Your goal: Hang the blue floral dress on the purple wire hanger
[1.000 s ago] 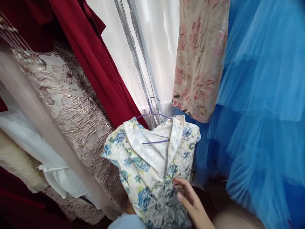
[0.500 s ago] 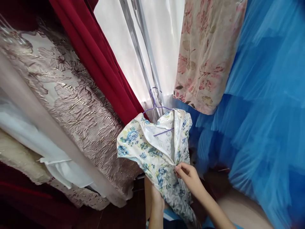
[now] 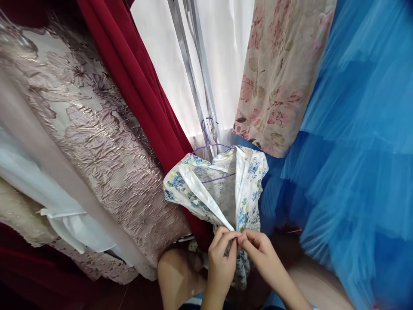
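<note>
floral garment (image 3: 226, 198): at six o'clock, on the purple hanger (image 3: 208, 141)
left hand (image 3: 222, 255): fingers pinching the front's edge
right hand (image 3: 260, 250): fingers pinching cloth alongside (tips nearly touching)
front opening: edges seemingly meet at the hands; unclosed toward twelve o'clock

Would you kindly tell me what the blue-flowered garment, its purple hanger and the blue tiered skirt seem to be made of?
Blue-flowered garment: printed-looking cloth, fibre unclear; slight sheen, crisp creases.
Purple hanger: probably coated wire, judging by its thin, bent line.
Blue tiered skirt: likely matte tulle, as its layers look sheer and gathered.
</note>
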Demonstrator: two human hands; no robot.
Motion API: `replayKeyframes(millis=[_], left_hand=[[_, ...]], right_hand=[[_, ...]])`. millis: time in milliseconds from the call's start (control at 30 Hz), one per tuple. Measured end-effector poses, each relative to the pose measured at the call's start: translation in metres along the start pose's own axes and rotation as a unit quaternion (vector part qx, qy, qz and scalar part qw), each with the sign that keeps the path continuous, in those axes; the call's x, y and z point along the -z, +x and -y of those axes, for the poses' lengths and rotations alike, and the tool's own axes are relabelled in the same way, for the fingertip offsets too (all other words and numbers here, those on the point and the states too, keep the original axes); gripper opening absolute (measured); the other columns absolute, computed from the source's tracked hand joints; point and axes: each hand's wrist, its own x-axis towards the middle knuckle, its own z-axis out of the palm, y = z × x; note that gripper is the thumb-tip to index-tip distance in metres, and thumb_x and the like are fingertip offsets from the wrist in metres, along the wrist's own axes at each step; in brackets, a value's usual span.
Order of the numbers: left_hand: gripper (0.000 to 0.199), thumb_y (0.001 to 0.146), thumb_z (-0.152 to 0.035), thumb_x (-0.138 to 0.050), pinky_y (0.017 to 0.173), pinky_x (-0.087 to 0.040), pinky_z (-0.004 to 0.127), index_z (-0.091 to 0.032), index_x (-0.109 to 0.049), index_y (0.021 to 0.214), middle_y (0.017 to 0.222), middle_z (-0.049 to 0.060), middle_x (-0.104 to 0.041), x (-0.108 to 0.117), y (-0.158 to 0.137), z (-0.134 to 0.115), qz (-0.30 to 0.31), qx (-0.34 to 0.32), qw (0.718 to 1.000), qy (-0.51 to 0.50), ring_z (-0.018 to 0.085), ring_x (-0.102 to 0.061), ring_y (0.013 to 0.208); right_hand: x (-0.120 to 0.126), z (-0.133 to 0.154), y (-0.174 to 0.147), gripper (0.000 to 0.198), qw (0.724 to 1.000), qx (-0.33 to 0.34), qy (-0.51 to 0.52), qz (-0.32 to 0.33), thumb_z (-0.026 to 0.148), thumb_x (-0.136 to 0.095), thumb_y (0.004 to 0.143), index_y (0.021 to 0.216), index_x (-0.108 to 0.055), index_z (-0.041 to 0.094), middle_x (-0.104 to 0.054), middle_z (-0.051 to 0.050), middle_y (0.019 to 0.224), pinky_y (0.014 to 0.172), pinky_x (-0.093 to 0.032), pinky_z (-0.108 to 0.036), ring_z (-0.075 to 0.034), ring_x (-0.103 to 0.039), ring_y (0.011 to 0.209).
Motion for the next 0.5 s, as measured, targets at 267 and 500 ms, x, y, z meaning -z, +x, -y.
replayKeyframes(millis=[267, 500], left_hand=[[0.022, 0.091, -0.007, -0.057, 0.075, -0.05, 0.024, -0.021, -0.069, 0.102, 0.09, 0.003, -0.061, 0.006, 0.002, -0.003, -0.013, -0.017, 1.0, 0.007, 0.015, -0.061, 0.085], [0.015, 0.092, -0.01, -0.057, 0.081, -0.05, 0.028, -0.02, -0.067, 0.096, 0.092, 0.004, -0.06, 0.0, 0.021, -0.008, -0.062, -0.02, 0.997, 0.044, 0.016, -0.06, 0.09]], right_hand=[[0.01, -0.007, 0.003, 0.015, 0.997, 0.057, -0.045, -0.003, 0.021, -0.064, 0.086, 0.099, -0.056, 0.021, -0.058, -0.001, 0.094, 0.082, -0.042, -0.028, -0.018, -0.054, 0.089], [-0.002, -0.024, 0.007, 0.022, 0.997, 0.064, -0.032, -0.041, 0.033, -0.059, 0.092, 0.077, -0.054, 0.018, -0.055, 0.0, 0.073, 0.067, -0.041, -0.026, -0.016, -0.05, 0.07]])
